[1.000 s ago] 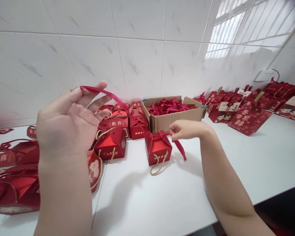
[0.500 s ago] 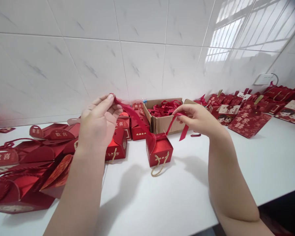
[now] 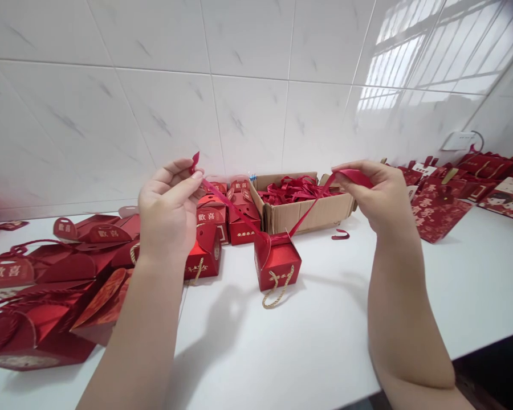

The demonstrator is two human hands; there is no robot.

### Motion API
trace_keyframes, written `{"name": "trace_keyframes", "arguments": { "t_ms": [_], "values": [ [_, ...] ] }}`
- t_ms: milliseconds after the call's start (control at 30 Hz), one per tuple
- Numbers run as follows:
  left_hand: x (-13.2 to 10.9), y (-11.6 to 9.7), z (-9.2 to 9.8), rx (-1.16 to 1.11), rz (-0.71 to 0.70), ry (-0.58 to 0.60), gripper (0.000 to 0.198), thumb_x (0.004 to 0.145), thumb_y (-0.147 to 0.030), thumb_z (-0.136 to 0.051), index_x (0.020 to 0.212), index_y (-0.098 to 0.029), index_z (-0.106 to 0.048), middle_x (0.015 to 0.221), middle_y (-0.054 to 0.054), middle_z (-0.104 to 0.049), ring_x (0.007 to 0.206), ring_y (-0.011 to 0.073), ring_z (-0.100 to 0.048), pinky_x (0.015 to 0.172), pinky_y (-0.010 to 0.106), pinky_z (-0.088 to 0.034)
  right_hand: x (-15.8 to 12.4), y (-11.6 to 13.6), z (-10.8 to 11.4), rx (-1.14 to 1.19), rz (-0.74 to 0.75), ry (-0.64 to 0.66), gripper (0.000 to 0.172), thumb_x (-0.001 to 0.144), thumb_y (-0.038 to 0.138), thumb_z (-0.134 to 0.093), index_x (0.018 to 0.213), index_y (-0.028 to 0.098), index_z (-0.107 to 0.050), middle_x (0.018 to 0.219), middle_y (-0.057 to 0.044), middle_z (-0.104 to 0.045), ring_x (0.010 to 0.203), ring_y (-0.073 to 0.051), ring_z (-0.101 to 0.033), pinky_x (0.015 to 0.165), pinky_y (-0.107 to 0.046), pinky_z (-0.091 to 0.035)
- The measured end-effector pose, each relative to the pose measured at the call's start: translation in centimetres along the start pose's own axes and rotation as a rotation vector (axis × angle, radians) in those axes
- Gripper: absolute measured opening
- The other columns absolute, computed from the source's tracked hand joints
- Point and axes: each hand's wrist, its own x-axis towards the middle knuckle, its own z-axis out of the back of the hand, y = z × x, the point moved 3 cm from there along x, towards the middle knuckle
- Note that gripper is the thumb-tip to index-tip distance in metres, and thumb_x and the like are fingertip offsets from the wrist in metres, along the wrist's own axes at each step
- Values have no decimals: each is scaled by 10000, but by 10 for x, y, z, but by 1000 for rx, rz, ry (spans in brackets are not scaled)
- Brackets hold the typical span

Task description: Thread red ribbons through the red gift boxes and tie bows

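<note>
A small red gift box [image 3: 279,265] with gold lettering and a gold cord handle [image 3: 277,296] stands on the white table between my hands. A red ribbon [image 3: 235,210] passes through its top and runs up to both sides in a taut V. My left hand [image 3: 171,208] pinches one end of it above and left of the box, a short tip poking up past the fingers. At the other side, my right hand [image 3: 370,191] is closed on the ribbon's other end, higher and to the right, in front of the cardboard box.
Behind the gift box sits an open cardboard box [image 3: 310,219] full of red ribbons [image 3: 293,191]. Red gift boxes [image 3: 68,267] crowd the left side. Red gift bags [image 3: 442,208] line the back right. A small red scrap [image 3: 340,234] lies near the cardboard box. The tiled wall [image 3: 248,125] rises behind.
My right hand has moved right and slightly up, drawing its ribbon end out. The ribbon is now straighter and tighter on both sides. The left hand and the gift box have hardly moved.
</note>
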Motion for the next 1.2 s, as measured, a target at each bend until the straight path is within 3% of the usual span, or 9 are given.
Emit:
{"name": "trace_keyframes", "arguments": {
  "t_ms": [200,433,800,1200],
  "values": [
    [1,2,-3,-37,5,22,235,700,17,-558,833,-165,-625,782,22,-618,755,97,-586,685,195,-499,4,-4,-10,271,-17,-3,121,753,269,-691,851,201,-672,740,-13,-696,704,-162,-679,712,-316,-574],
    [8,10,-20,-15,35,-94,393,664,4,-606,965,-223,-495,775,-23,-592,720,96,-606,696,219,-495,5,-3,-16,435,-39,-52,119,742,284,-716,825,206,-682,760,0,-713,691,-131,-682,687,-267,-585],
    [19,-2,-61,85,-24,106,246,662,-105,-682,858,-200,-567,773,-9,-647,740,122,-632,600,217,-492,1,8,-14,438,29,-91,118,759,298,-704,823,199,-694,733,4,-714,660,-123,-683,662,-256,-594],
    [-7,-39,-66,242,-199,245,225,704,-149,-717,895,-240,-641,757,-10,-639,741,138,-630,605,244,-513,-14,39,-5,356,114,-158,31,762,252,-701,766,223,-690,683,20,-699,618,-121,-675,585,-236,-587]
  ]
}}
